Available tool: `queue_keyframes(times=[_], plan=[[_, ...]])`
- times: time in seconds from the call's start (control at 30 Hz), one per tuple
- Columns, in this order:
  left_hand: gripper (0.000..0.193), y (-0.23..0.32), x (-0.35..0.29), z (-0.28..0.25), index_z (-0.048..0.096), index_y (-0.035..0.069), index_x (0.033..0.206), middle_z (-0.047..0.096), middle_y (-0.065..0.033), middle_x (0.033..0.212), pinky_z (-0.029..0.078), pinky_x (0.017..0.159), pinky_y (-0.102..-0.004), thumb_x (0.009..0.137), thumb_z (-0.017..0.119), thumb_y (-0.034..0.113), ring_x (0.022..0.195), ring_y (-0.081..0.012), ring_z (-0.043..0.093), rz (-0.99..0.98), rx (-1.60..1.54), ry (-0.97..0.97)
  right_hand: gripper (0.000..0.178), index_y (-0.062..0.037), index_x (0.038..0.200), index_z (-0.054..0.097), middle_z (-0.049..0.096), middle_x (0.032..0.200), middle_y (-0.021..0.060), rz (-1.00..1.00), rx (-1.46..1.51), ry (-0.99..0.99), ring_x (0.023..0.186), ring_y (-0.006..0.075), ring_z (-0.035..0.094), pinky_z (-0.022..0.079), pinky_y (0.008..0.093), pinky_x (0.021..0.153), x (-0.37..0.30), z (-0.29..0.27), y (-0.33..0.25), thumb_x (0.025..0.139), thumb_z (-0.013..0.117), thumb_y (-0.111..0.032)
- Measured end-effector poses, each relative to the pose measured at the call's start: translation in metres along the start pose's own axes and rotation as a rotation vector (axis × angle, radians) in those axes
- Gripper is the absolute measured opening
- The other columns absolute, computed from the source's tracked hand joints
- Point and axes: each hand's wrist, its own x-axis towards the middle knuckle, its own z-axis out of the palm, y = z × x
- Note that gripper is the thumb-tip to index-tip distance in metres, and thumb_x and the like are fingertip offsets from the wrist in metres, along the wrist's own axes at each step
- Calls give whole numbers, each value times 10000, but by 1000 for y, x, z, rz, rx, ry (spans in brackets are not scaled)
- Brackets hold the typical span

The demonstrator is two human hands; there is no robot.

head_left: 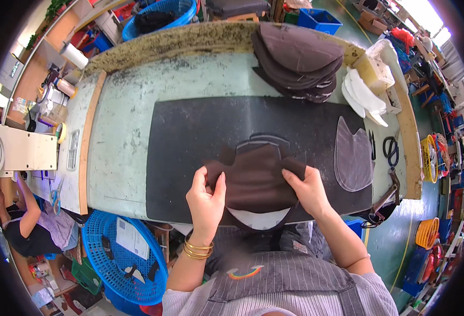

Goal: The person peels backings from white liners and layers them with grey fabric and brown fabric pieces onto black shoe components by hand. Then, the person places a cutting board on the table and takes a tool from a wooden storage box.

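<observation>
Between my hands a dark brown cut fabric piece (258,179) is stretched above the front edge of the black mat (189,126). My left hand (206,197) pinches its left corner, and my right hand (306,189) grips the right corner with the thumb on top. Below the fabric shows a white curved piece (260,218) with a dark rim; how it joins the fabric is hidden. Just beyond, dark layered pieces (263,139) lie on the mat. To the right of my right hand rests a flat grey cut piece (353,155) with a pale outline.
A stack of dark fabric pieces (300,58) sits at the back, beside white curved pieces (362,95). Black-handled scissors (391,150) lie at the right edge. A blue basket (97,253) stands front left. Another person (37,224) works at a cream machine (21,150).
</observation>
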Motion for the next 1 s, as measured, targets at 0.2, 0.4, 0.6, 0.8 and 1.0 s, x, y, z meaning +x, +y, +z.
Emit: queue_keyframes(times=[0.2, 0.4, 0.6, 0.8, 1.0], plan=[[250, 47, 19, 1, 539, -42, 1098, 632, -61, 924, 466, 622, -180, 885, 627, 55, 721, -38, 566, -19, -214, -54, 218, 43, 1078, 630, 663, 943, 27, -105, 219, -8, 829, 77, 592, 488, 225, 721, 13, 2, -49, 906, 576, -79], [237, 28, 28, 2, 556, -5, 1077, 632, -22, 841, 327, 369, -173, 877, 635, 93, 508, -6, 484, -68, -179, -111, 171, 33, 1016, 639, 645, 879, 8, 16, 140, -14, 785, 70, 573, 478, 232, 695, 17, -6, -33, 902, 573, -77], [245, 11, 2, -2, 556, -35, 1078, 642, -47, 891, 378, 422, -168, 866, 642, 52, 563, -13, 521, -94, -25, -91, 199, 38, 1051, 627, 649, 872, 14, 40, 51, -3, 816, 69, 569, 468, 238, 713, -5, -2, -5, 901, 562, -74], [257, -1, -1, 0, 572, -30, 1067, 638, -30, 867, 408, 559, -158, 836, 668, 32, 636, -11, 491, -40, 15, -76, 236, 8, 1107, 627, 611, 818, -25, -25, 11, 17, 755, 40, 530, 446, 218, 680, -5, -3, 4, 894, 555, -66], [283, 0, -1, -5, 562, -23, 1098, 634, -27, 903, 414, 578, -148, 838, 667, 14, 669, -9, 512, -62, 19, -113, 281, -11, 1154, 621, 573, 779, -58, -46, -31, -4, 711, 19, 494, 423, 193, 659, -6, -2, 4, 884, 554, -44]])
